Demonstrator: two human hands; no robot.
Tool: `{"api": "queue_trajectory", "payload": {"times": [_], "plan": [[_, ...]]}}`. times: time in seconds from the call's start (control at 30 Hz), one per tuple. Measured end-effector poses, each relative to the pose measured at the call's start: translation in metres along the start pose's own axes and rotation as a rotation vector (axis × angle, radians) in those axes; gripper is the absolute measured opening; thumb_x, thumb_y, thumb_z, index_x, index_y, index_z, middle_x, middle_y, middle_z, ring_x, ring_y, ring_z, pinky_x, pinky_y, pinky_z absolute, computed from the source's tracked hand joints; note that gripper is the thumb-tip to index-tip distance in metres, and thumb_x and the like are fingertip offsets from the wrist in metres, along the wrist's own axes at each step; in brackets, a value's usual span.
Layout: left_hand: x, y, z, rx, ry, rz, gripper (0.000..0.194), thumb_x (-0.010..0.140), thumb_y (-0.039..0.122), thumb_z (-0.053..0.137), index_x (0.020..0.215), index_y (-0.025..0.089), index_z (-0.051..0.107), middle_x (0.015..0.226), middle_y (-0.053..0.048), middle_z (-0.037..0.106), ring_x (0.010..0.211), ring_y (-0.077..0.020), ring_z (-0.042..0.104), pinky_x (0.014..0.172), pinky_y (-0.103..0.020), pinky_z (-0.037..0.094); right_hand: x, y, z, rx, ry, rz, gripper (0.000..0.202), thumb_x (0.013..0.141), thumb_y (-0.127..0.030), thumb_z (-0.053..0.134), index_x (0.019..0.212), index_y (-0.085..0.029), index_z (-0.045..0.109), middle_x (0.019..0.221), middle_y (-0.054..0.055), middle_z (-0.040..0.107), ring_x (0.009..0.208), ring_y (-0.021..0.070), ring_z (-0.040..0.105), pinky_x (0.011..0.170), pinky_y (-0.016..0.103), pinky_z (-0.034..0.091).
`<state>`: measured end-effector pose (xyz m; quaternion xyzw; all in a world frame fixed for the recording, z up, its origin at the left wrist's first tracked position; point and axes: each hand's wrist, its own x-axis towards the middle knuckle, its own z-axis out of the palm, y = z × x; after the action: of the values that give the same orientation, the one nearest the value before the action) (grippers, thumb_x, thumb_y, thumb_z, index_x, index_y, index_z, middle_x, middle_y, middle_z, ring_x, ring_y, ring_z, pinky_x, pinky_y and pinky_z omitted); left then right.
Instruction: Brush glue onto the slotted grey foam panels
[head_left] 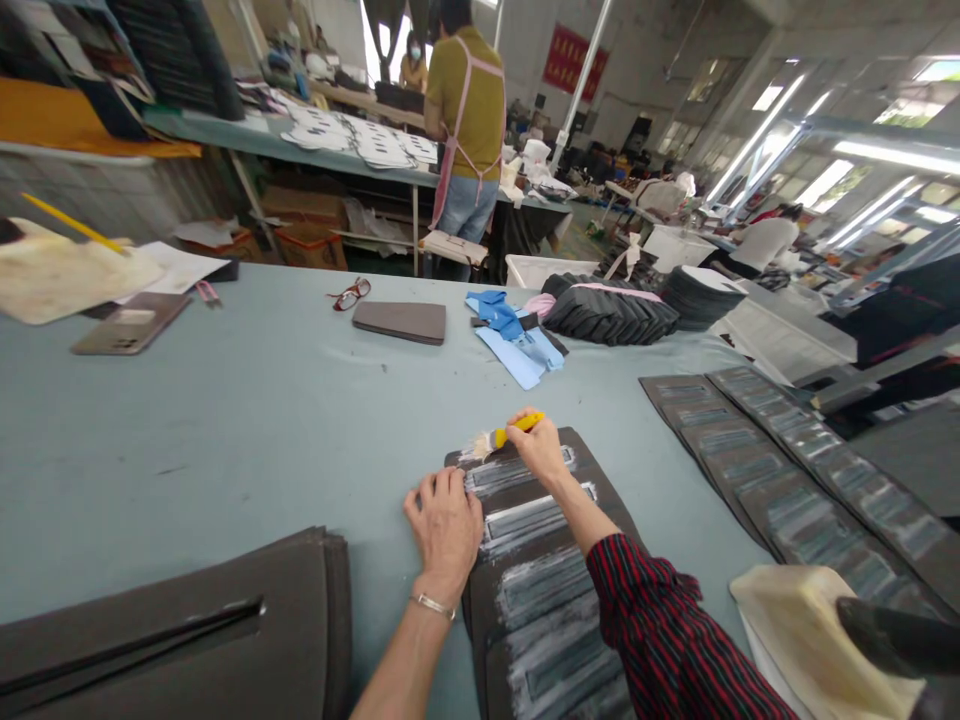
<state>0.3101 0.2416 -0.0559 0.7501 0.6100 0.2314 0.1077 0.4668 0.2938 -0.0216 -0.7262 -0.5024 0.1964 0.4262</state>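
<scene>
My right hand (534, 447) grips the yellow handle of a paintbrush (501, 436). Its pale bristles touch the far left corner of a dark grey panel (551, 590), one of several laid overlapping in a row. Whitish, wet-looking strokes run across these panels around rectangular outlines. My left hand (446, 522) lies on the left edge of the same panels, fingers spread and holding nothing. To its left sits a stack of dark panels (187, 620), the top one with a long slit.
More coated panels (780, 470) lie at the right, beside a cream container (795, 620) with a dark handle. Blue cloth scraps (517, 340), a grey panel pile (400, 322), glasses (351, 293) and a phone (133, 323) are farther back. A person in an apron (469, 120) stands beyond.
</scene>
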Motion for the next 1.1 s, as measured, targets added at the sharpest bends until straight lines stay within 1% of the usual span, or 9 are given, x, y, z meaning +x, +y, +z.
{"api": "queue_trajectory", "payload": {"times": [0.1, 0.23, 0.5, 0.63, 0.73, 0.83, 0.97, 1.03, 1.1], "plan": [[-0.001, -0.002, 0.002, 0.006, 0.014, 0.014, 0.028, 0.084, 0.022, 0.044, 0.108, 0.020, 0.058, 0.115, -0.008, 0.062, 0.112, -0.0274, 0.046, 0.097, -0.048, 0.027, -0.001, -0.001, -0.004, -0.124, 0.100, -0.057, 0.013, 0.069, -0.026, 0.050, 0.074, -0.020, 0.060, 0.057, -0.004, 0.053, 0.053, 0.0119, 0.046, 0.057, 0.024, 0.036], [-0.002, -0.003, 0.004, 0.036, 0.022, 0.033, 0.028, 0.086, 0.025, 0.042, 0.109, 0.021, 0.057, 0.114, -0.008, 0.062, 0.111, -0.0280, 0.046, 0.097, -0.048, 0.026, -0.004, 0.010, -0.014, -0.063, -0.071, -0.104, 0.015, 0.071, -0.029, 0.050, 0.077, -0.021, 0.062, 0.059, -0.004, 0.056, 0.054, 0.0115, 0.048, 0.056, 0.023, 0.037], [-0.002, -0.002, 0.005, 0.055, 0.039, 0.052, 0.028, 0.086, 0.028, 0.040, 0.106, 0.020, 0.057, 0.111, -0.010, 0.062, 0.110, -0.0288, 0.046, 0.095, -0.048, 0.026, 0.032, 0.080, -0.100, -0.226, 0.205, 0.032, 0.016, 0.066, -0.025, 0.047, 0.072, -0.019, 0.060, 0.062, -0.002, 0.057, 0.058, 0.0130, 0.049, 0.059, 0.025, 0.036], [-0.002, -0.002, 0.005, 0.075, 0.043, 0.061, 0.028, 0.087, 0.029, 0.039, 0.106, 0.020, 0.057, 0.111, -0.009, 0.062, 0.109, -0.0288, 0.047, 0.093, -0.048, 0.026, 0.042, 0.090, -0.117, -0.304, 0.202, 0.031, 0.016, 0.066, -0.023, 0.046, 0.073, -0.019, 0.060, 0.058, -0.003, 0.053, 0.056, 0.0126, 0.046, 0.058, 0.024, 0.034], [-0.002, -0.004, 0.005, 0.085, 0.040, 0.077, 0.028, 0.087, 0.030, 0.038, 0.108, 0.021, 0.056, 0.111, -0.009, 0.061, 0.109, -0.0289, 0.046, 0.093, -0.048, 0.027, 0.042, 0.082, -0.116, -0.371, 0.206, -0.010, 0.014, 0.066, -0.023, 0.048, 0.073, -0.020, 0.060, 0.060, -0.003, 0.054, 0.057, 0.0124, 0.045, 0.058, 0.024, 0.033], [-0.002, -0.004, 0.006, 0.084, 0.043, 0.079, 0.029, 0.088, 0.030, 0.038, 0.108, 0.021, 0.056, 0.111, -0.010, 0.061, 0.109, -0.0287, 0.047, 0.092, -0.047, 0.027, 0.028, 0.060, -0.096, -0.315, 0.238, -0.077, 0.014, 0.070, -0.024, 0.048, 0.075, -0.020, 0.060, 0.062, -0.003, 0.055, 0.058, 0.0118, 0.046, 0.059, 0.023, 0.034], [-0.003, -0.005, 0.007, 0.089, 0.051, 0.080, 0.028, 0.088, 0.030, 0.038, 0.107, 0.020, 0.056, 0.110, -0.010, 0.061, 0.109, -0.0288, 0.047, 0.093, -0.047, 0.026, -0.001, 0.033, -0.053, -0.062, 0.002, -0.139, 0.017, 0.074, -0.030, 0.050, 0.080, -0.020, 0.063, 0.061, -0.004, 0.055, 0.055, 0.0101, 0.047, 0.056, 0.021, 0.036], [-0.003, -0.005, 0.007, 0.086, 0.050, 0.082, 0.029, 0.087, 0.030, 0.038, 0.107, 0.020, 0.056, 0.110, -0.010, 0.061, 0.109, -0.0291, 0.047, 0.093, -0.048, 0.026, -0.006, 0.035, -0.046, 0.016, -0.077, -0.102, 0.017, 0.072, -0.031, 0.053, 0.080, -0.020, 0.063, 0.061, -0.005, 0.055, 0.054, 0.0099, 0.047, 0.055, 0.021, 0.037], [-0.003, -0.005, 0.007, 0.077, 0.044, 0.082, 0.029, 0.087, 0.031, 0.039, 0.108, 0.021, 0.056, 0.110, -0.010, 0.061, 0.110, -0.0292, 0.047, 0.093, -0.048, 0.026, -0.001, 0.048, -0.058, 0.044, -0.001, -0.023, 0.016, 0.068, -0.029, 0.053, 0.075, -0.018, 0.062, 0.062, -0.004, 0.055, 0.056, 0.0105, 0.048, 0.057, 0.022, 0.038]]}}
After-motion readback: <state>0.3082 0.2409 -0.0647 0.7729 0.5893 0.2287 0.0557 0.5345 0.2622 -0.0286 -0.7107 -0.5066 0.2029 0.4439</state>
